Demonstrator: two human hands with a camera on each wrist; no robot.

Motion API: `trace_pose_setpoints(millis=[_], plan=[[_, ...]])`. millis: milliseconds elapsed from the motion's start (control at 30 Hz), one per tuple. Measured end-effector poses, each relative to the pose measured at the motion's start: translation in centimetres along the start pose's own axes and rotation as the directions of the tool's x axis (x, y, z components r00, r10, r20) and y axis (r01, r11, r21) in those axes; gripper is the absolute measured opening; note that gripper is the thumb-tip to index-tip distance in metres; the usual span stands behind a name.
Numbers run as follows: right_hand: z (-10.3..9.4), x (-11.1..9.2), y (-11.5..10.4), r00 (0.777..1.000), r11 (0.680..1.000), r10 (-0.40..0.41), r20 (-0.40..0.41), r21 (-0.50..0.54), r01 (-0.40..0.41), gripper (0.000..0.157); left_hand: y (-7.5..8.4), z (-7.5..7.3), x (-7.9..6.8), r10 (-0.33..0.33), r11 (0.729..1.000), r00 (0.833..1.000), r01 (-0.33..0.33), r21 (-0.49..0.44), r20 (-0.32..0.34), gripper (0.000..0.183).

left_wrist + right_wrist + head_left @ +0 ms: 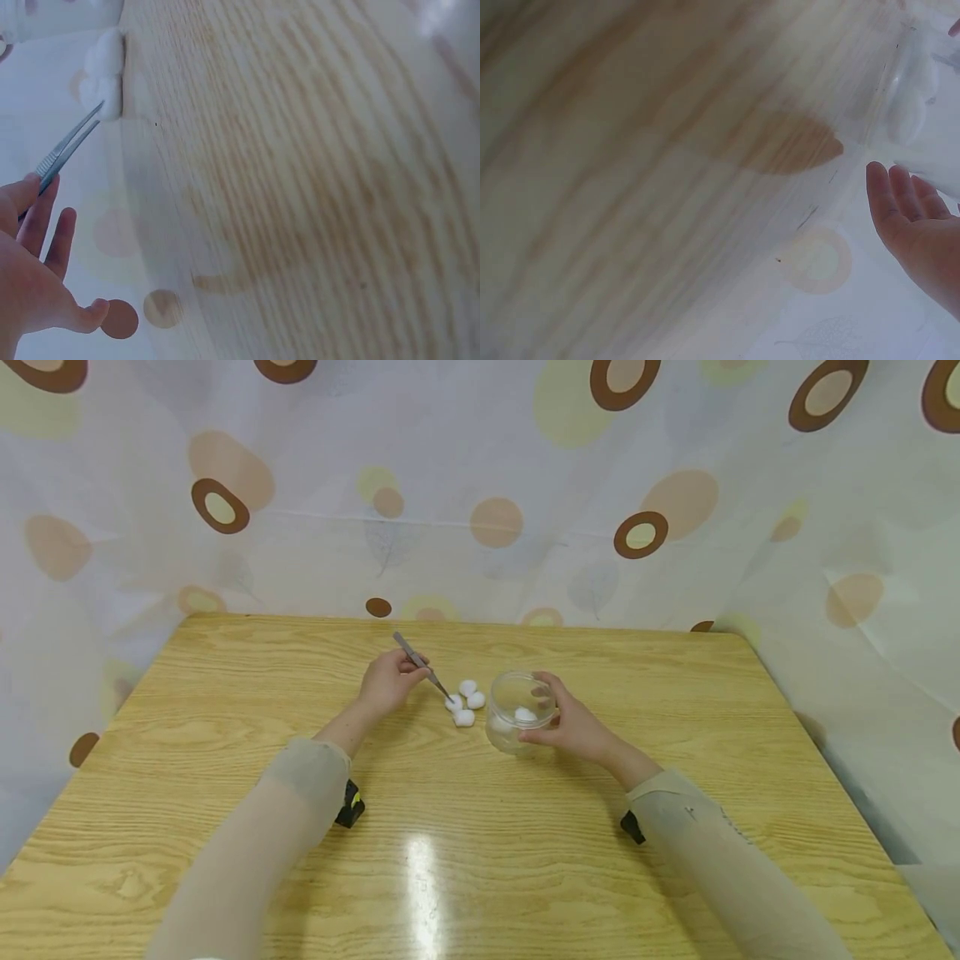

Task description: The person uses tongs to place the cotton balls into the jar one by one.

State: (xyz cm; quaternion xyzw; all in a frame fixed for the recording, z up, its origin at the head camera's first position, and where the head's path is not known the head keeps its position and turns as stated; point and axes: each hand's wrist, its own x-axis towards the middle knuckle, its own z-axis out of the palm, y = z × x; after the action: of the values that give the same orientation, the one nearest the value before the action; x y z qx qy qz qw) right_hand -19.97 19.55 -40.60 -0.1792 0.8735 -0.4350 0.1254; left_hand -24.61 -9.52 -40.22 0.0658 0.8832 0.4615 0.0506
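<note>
My left hand pinches a pair of metal tweezers, their tips pointing down at one white cotton ball. In the left wrist view the two tips of the tweezers stand slightly apart at the cotton's edge; whether both touch it I cannot tell. Several cotton balls lie close together on the table. Just right of them is a clear round jar, lidless, with white cotton inside. My right hand grips this jar around its right side, near the rim.
The wooden table carries a bright light reflection near its front. Behind it hangs a patterned curtain, which also runs along the right side. A dark wrist device sits below the left sleeve.
</note>
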Motion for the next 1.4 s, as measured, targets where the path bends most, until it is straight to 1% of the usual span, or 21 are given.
trace_pose_setpoints(millis=[133,367,567,800,967,1167,1233,1400], plan=[[0.0,0.0,0.0,1.0,1.0,0.004,-0.002,0.011,-0.004,0.089,0.0,-0.2,-0.1,0.002,1.0,1.0,-0.002,0.003,-0.009,0.03],[0.1,-0.1,-0.1,0.999,0.999,0.044,-0.012,-0.032,-0.045,0.085,-0.1,-0.4,-0.4,-0.002,1.0,1.0,0.001,-0.016,-0.03,0.03],[-0.1,-0.1,-0.3,0.998,0.997,0.06,0.002,-0.054,-0.06,0.088,0.0,-0.8,-0.5,-0.013,1.0,0.999,0.012,-0.012,-0.047,0.03],[-0.4,0.1,-0.7,0.993,0.987,0.112,0.028,-0.116,-0.108,0.094,0.5,-1.7,-0.4,-0.024,0.998,0.998,0.02,-0.061,-0.061,0.028],[-0.6,0.1,-1.0,0.992,0.982,0.119,0.03,-0.153,-0.113,0.095,0.9,-2.3,-0.4,-0.013,0.995,0.998,0.007,-0.096,-0.064,0.029],[-1.0,0.2,-1.3,0.994,0.98,0.102,0.038,-0.178,-0.094,0.091,1.9,-2.9,-0.4,0.005,0.991,0.997,-0.015,-0.132,-0.072,0.03],[-1.2,0.3,-1.4,0.994,0.978,0.099,0.045,-0.189,-0.089,0.092,2.6,-3.1,-0.5,0.01,0.99,0.998,-0.02,-0.14,-0.07,0.03],[-1.5,0.4,-1.5,0.992,0.978,0.104,0.075,-0.189,-0.088,0.093,4.3,-3.4,-0.7,0.024,0.979,0.998,-0.036,-0.198,-0.064,0.032]])
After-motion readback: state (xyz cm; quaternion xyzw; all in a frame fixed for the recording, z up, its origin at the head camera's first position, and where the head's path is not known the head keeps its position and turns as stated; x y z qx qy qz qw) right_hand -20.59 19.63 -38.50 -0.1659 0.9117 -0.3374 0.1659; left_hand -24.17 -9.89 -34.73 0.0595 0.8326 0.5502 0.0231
